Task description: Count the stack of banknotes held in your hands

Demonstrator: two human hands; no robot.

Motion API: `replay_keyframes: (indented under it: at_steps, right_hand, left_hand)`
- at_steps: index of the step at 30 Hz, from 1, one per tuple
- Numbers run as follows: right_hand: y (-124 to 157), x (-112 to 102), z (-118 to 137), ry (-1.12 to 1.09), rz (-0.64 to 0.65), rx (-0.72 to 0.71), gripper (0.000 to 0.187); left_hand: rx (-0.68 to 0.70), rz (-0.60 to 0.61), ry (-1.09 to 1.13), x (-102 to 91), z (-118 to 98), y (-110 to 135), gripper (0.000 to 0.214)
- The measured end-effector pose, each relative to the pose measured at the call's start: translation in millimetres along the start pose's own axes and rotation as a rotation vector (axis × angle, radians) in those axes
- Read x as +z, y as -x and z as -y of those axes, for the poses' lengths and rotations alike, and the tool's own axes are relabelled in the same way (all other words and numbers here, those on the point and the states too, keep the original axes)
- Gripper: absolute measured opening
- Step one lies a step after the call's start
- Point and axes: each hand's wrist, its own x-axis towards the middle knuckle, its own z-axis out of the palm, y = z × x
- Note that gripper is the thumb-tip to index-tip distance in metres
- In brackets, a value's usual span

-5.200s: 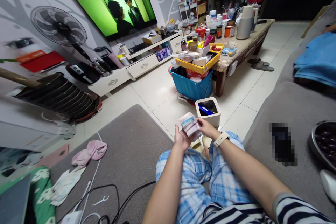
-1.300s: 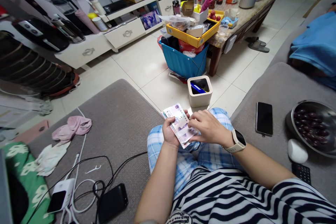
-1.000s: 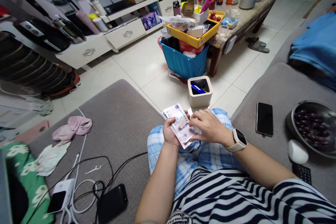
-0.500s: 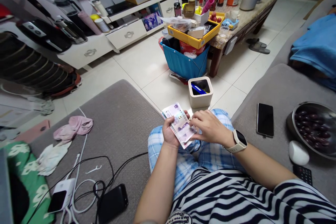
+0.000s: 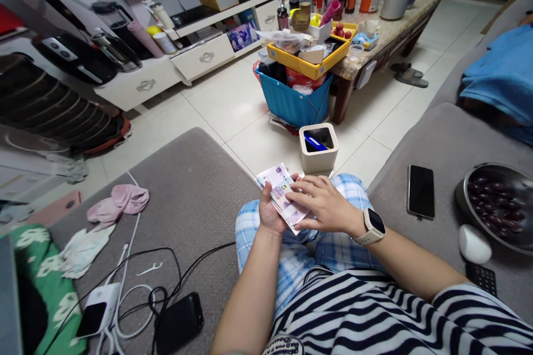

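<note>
A stack of banknotes (image 5: pixel 278 184), the top one purple with a "5" on it, lies slanted above my lap. My left hand (image 5: pixel 270 213) is closed on the stack from the left, its thumb along the edge and its fingertips showing at the far side. Across the top of the notes, my right hand (image 5: pixel 322 203) rests with its fingers stretched out and somewhat apart. Those fingers cover the right part of the stack. Just beyond the hands, a beige square bin (image 5: pixel 318 161) stands on the floor with a blue item inside.
To the right on the sofa lie a phone (image 5: pixel 420 191), a metal bowl of dark fruit (image 5: pixel 460 199) and a remote (image 5: pixel 481 277). Cables, a black power bank (image 5: pixel 179 321) and a pink hair band (image 5: pixel 119 202) lie left. A blue basket (image 5: pixel 291 102) stands by the cluttered table.
My right hand has shifted slightly left over the notes, and its fingers have gone from bent at the stack's right side to stretched across its top. My left hand keeps its hold.
</note>
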Motion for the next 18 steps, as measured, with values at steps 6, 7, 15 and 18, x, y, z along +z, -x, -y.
replay_keyframes:
  at_steps: [6, 7, 15, 18]
  right_hand:
    - [1, 4, 3, 0.018, 0.012, 0.039, 0.066]
    - [1, 5, 3, 0.018, 0.011, 0.041, 0.066]
    - [3, 1, -5, -0.055, -0.083, 0.042, 0.049]
    - [-3, 0, -9, -0.12, -0.192, 0.233, 0.037]
  left_hand:
    - [0.022, -0.04, -0.005, 2.2, 0, -1, 0.055]
    - [0.023, -0.051, -0.006, 2.4, 1, -2, 0.054]
    - [0.065, -0.09, -0.036, 4.7, 3, -2, 0.056]
    - [0.092, -0.075, -0.054, 5.7, 5, -1, 0.062]
